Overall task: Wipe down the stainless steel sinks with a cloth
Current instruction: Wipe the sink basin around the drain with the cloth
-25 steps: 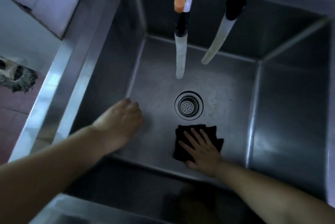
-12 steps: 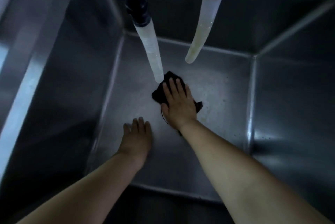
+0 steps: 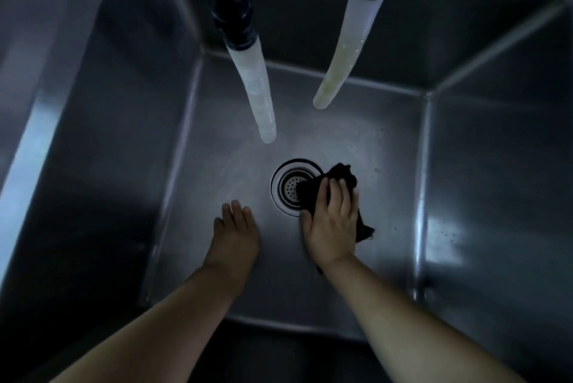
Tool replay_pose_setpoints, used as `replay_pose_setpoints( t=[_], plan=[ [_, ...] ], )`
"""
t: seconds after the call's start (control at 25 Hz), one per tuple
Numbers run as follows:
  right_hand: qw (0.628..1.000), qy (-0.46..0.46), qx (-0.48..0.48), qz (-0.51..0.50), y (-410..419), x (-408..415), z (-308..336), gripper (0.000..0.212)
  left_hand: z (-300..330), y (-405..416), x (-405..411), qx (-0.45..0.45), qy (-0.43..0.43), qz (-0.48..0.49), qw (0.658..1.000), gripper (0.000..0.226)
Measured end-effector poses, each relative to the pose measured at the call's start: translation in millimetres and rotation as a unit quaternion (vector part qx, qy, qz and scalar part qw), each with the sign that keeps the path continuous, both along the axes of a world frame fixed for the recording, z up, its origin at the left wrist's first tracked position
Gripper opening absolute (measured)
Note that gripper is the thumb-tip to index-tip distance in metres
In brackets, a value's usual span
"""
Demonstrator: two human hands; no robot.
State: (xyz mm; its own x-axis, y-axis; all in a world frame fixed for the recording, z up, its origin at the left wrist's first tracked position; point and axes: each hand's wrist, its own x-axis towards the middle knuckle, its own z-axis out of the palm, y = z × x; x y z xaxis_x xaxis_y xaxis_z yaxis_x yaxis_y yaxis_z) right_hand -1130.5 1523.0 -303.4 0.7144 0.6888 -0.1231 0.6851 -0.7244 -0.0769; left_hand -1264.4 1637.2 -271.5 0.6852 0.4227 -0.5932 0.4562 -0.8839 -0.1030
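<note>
The cloth (image 3: 336,179), dark and bunched, lies on the sink (image 3: 217,165) floor at the right edge of the drain (image 3: 290,185), overlapping its rim. The right hand (image 3: 333,224) presses on it, fingers (image 3: 335,193) curled over the fabric and gripping it, with cloth showing beyond the fingertips and beside the wrist. The left hand (image 3: 235,227) rests flat on the sink floor just left of the drain, its fingers straight and together, holding nothing. Both forearms reach in from the near edge. Above, two pale hoses hang into the basin, the left hose (image 3: 257,85) ending above the drain, the right hose (image 3: 344,51) angled leftward.
</note>
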Motion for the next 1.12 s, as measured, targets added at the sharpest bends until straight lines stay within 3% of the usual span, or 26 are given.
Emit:
replay_pose_setpoints(
  t=[0.12, 0.2, 0.28, 0.36, 0.44, 0.52, 0.56, 0.64, 0.8, 1.12],
  plan=[
    [0.997, 0.013, 0.022, 0.067, 33, -6, -7, 0.055, -3, 2, 1, -0.003, 0.000, 0.006, 1.000, 0.046],
    [0.998, 0.021, 0.027, 0.055, 47, -8, -9, 0.050, 12, 4, 2, -0.018, 0.033, -0.008, 0.999, 0.050],
    [0.998, 0.025, 0.038, 0.041, 49, -9, -9, 0.046, 14, 8, 5, -0.042, -0.015, 0.025, 0.999, 0.050],
    [0.997, 0.034, 0.054, 0.046, 48, -6, -9, 0.044, 16, 13, 3, -0.053, 0.036, 0.021, 0.998, 0.088],
    [0.995, 0.035, 0.066, 0.061, 45, 0, -8, 0.042, 21, 12, 1, -0.035, 0.012, -0.017, 0.999, 0.102],
    [0.992, 0.038, 0.086, 0.082, 41, 4, -8, 0.041, 34, 13, 6, -0.025, 0.059, -0.045, 0.997, 0.109],
    [0.990, 0.037, 0.098, 0.095, 39, 6, -8, 0.040, 27, 13, 2, -0.004, 0.010, -0.068, 0.998, 0.108],
    [0.987, 0.026, 0.112, 0.109, 36, 8, -9, 0.039, 22, 16, 2, -0.022, 0.012, -0.106, 0.994, 0.105],
    [0.987, 0.016, 0.118, 0.113, 37, 10, -12, 0.037, 10, 33, 34, -0.087, -0.025, -0.052, 0.995, 0.117],
    [0.966, 0.067, 0.073, 0.241, 31, 33, -9, 0.045, 7, 34, 54, -0.078, 0.009, -0.069, 0.995, 0.114]
  ],
)
